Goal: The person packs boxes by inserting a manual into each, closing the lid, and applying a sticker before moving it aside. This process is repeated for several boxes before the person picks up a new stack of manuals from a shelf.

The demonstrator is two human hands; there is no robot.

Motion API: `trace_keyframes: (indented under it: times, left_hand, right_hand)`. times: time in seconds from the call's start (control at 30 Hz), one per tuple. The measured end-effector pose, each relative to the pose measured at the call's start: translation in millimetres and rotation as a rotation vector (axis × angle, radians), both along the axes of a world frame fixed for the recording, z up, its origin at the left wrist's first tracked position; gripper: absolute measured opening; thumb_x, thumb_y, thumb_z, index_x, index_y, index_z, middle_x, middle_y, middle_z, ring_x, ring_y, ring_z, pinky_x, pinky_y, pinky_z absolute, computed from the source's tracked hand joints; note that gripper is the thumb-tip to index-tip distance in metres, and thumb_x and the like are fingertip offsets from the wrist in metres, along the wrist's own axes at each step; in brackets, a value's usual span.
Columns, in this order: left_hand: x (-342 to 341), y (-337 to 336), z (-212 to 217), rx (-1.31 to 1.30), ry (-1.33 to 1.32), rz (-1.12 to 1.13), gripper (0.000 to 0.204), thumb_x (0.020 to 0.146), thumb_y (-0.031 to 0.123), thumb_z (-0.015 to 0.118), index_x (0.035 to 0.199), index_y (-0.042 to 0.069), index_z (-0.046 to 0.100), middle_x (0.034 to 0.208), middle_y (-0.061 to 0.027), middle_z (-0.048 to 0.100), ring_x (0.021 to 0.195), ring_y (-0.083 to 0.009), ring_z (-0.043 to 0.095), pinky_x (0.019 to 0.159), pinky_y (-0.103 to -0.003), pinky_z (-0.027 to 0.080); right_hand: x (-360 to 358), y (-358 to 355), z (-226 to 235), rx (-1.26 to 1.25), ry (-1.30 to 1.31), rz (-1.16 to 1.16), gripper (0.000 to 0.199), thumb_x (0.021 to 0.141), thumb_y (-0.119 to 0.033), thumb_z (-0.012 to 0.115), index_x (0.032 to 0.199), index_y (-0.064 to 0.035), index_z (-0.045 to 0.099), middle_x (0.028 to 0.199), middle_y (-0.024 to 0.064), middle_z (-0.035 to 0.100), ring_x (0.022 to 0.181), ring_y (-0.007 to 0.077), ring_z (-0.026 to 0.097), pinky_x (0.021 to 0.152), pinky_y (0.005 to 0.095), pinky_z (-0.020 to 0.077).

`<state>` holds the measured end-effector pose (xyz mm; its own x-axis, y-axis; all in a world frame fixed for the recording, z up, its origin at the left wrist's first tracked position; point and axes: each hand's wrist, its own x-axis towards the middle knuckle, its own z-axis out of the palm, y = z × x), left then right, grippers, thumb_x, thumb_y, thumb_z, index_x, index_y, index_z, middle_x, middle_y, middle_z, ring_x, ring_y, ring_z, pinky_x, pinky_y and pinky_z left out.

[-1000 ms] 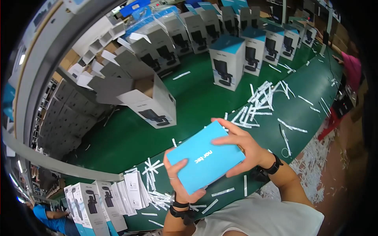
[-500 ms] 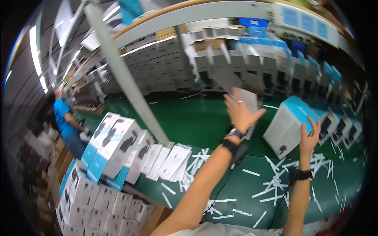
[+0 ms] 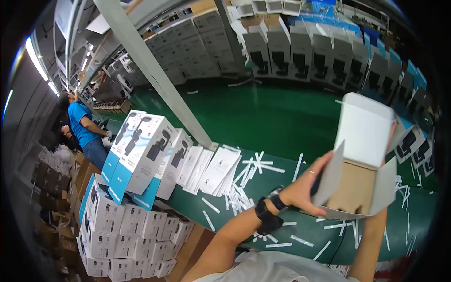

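Note:
Tilted toward me on the right is a white carton with its lid and side flaps raised. A brown cardboard insert shows inside it. My left hand grips the carton's left side, thumb at the lower edge and fingers along the side flap. Behind the carton's right side my right hand is mostly hidden; a little skin shows beside the lid, and its forearm rises beneath the carton. White paper strips lie scattered on the green bench around my arms.
Stacked leaflets and upright white-and-teal boxes stand left, above piled white cartons. A slanted metal post crosses the bench. Open boxes line the far side. A person in blue stands far left.
My left hand, spread near the far boxes before, has come back onto the carton. The carton's teal-topped lid has been lifted open and the carton tipped toward me. The view has shifted.

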<state>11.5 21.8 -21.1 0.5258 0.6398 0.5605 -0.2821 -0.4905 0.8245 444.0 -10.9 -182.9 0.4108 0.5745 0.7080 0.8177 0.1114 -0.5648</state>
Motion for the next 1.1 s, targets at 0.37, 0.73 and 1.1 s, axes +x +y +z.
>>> trace_keyframes:
  times: [0.37,0.73,1.1]
  left_hand:
    - [111.8,-1.8,-40.9,0.101,-0.061,-0.098,0.147,0.044,0.058,0.084,0.158,0.004,0.008,0.163,-0.0231,0.002,0.150,-0.0415,0.004,0.120,-0.049,0.013]
    - [-65.5,39.2,-27.0,0.082,0.505,0.351,0.041,0.078,0.015,0.069,0.114,-0.003,0.063,0.138,-0.0243,0.048,0.134,-0.0432,0.043,0.109,-0.050,0.041]
    - [-255.8,35.0,-28.8,-0.148,1.371,1.164,0.049,0.080,0.010,0.071,0.126,0.002,0.055,0.122,-0.0248,0.052,0.113,-0.0436,0.051,0.095,-0.048,0.045]
  right_hand:
    - [-96.1,-33.6,84.2,-0.297,0.225,0.127,0.035,0.096,-0.015,0.059,0.130,-0.0077,0.057,0.133,0.0154,0.050,0.099,0.0195,0.054,0.093,0.0301,0.0432]
    - [100.1,-58.2,-67.7,-0.506,0.516,0.110,0.029,0.100,-0.009,0.053,0.126,0.0037,0.057,0.122,0.0125,0.061,0.115,0.0196,0.055,0.102,0.0301,0.0384]
    - [42.6,-21.4,-19.7,-0.721,0.072,0.240,0.029,0.103,-0.007,0.046,0.128,0.0048,0.054,0.129,0.0122,0.057,0.121,0.0204,0.051,0.106,0.0309,0.0346]
